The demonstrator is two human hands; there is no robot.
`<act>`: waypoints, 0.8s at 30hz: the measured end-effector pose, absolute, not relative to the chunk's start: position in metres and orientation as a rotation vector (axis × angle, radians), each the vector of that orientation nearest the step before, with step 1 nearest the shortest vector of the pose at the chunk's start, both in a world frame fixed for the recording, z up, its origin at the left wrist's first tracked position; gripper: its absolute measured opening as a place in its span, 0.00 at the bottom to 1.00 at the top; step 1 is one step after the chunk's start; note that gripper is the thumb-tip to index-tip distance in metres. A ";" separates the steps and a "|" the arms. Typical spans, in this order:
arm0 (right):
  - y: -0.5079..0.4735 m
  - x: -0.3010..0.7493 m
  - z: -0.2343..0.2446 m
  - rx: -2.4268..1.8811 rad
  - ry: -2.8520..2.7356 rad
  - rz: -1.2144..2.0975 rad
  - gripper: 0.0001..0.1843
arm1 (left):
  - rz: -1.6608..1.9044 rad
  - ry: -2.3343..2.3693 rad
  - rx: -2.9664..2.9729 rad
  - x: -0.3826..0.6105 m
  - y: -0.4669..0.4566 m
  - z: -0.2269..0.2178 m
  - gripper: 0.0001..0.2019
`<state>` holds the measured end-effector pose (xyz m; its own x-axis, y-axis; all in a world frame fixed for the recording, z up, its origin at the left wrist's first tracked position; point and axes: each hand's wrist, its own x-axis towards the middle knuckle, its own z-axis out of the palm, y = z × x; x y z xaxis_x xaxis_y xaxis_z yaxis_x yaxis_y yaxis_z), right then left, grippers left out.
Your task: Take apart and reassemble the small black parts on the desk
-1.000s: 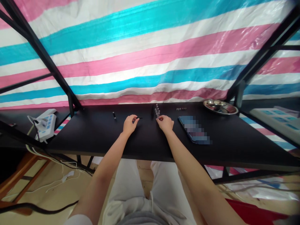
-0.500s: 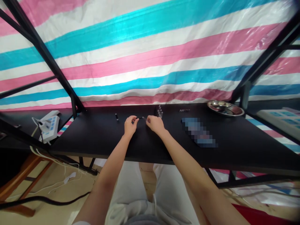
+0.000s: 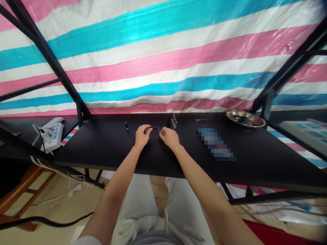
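Both of my hands are held close together over the black table. My left hand is closed in a pinch on a thin dark stick, which points right. Between the thumb and fingers of my right hand is a small, translucent, tube-like piece, mostly covered by the fingers. The stick's right end meets or nearly meets this piece; I cannot tell if they touch. Just behind my right hand stand several small clear vials. To the left of my hands a small black-and-white tube stands upright.
A row of tiny parts lies toward the back right. A blurred-out blue object is right of my hand, and a round metal tray sits in the far right corner. A white power strip is at the left, beside the black frame.
The gap between my hands is slightly wider and more of the dark stick shows. My right hand has tilted a little; the view has shifted slightly.
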<state>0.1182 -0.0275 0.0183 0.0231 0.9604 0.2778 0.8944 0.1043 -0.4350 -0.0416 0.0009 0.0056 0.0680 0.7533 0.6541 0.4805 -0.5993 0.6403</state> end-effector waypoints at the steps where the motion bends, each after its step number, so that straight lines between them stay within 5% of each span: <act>1: -0.028 0.118 0.019 -1.801 -1.890 0.166 0.06 | 1.554 1.234 2.106 -0.042 0.001 0.006 0.07; 12: -0.030 0.118 0.020 -1.816 -1.870 0.184 0.04 | 1.402 1.041 2.357 -0.040 -0.011 0.010 0.19; 24: -0.029 0.118 0.014 -1.600 -1.952 0.271 0.04 | 1.299 1.075 2.075 -0.037 -0.003 0.006 0.09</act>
<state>0.1177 -0.0286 0.0137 -0.0991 0.9443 0.3138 0.8232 0.2550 -0.5073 -0.0368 -0.0026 0.0057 0.2476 0.8095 0.5324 0.3712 -0.5868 0.7196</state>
